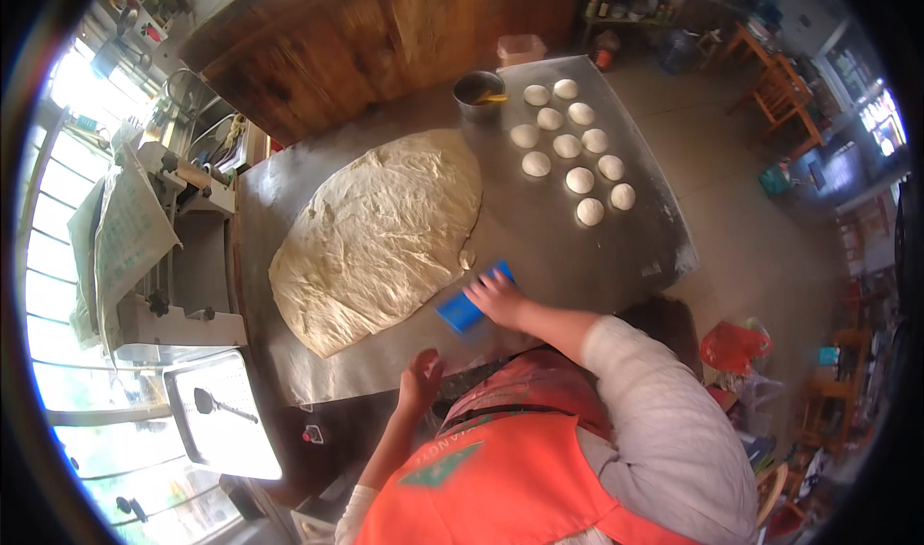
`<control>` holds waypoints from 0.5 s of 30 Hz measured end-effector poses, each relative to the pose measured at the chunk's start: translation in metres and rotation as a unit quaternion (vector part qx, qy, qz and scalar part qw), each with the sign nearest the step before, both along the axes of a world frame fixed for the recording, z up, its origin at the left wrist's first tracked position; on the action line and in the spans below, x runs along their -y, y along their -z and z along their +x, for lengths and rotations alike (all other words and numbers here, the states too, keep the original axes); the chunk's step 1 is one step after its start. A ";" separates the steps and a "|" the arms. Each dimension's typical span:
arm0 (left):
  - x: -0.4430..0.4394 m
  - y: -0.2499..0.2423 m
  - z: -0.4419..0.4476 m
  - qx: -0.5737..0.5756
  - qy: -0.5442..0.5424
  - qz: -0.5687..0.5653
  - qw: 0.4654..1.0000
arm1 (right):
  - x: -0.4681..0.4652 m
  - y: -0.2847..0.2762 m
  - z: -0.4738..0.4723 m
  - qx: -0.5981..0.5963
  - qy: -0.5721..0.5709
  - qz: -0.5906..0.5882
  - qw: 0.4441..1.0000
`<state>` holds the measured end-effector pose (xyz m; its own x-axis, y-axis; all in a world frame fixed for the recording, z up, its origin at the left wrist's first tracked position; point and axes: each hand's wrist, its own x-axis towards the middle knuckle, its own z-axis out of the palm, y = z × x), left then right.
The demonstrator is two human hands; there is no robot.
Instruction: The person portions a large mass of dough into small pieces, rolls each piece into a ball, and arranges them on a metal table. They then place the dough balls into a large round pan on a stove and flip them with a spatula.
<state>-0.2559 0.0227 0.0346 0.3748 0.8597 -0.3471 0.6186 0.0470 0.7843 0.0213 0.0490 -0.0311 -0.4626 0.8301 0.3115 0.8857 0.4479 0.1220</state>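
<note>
My right hand (498, 300) grips a blue dough scraper (462, 312), its flat blade on or just above the steel tabletop, slightly blurred. A large slab of pale dough (382, 235) spreads over the table to the left, its wrinkled top facing up. Just above the scraper, a small scrap of dough (467, 259) lies against the slab's right edge. My left hand (424, 375) is at the table's front edge with its fingers curled; whether anything is in them I cannot tell. Several round dough balls (567, 146) sit in loose rows on the right part of the table.
A dark metal pot (478, 96) with a yellow-handled tool stands at the table's back edge, before a wooden panel (361, 40). A dough-rolling machine (188, 256) borders the table on the left. Below it is a white tray (224, 415). Wooden chairs (787, 98) stand across the floor.
</note>
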 end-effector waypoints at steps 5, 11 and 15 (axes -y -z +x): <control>-0.053 -0.026 0.109 -0.177 -0.008 0.283 0.943 | -0.116 -0.028 -0.003 0.044 -0.056 -0.270 0.960; -0.047 -0.010 0.144 -0.310 0.112 0.075 0.941 | -0.045 -0.079 0.042 -0.083 -0.128 -0.490 0.858; -0.020 0.004 0.095 -0.302 0.027 0.139 0.943 | -0.096 -0.058 0.162 -0.419 0.032 -0.449 0.789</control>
<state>-0.1605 0.0429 0.0301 0.2267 0.9344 -0.2746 0.9517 -0.1526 0.2664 0.1834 0.1450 0.0268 -0.3557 0.9029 -0.2413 0.5116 -0.0280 -0.8588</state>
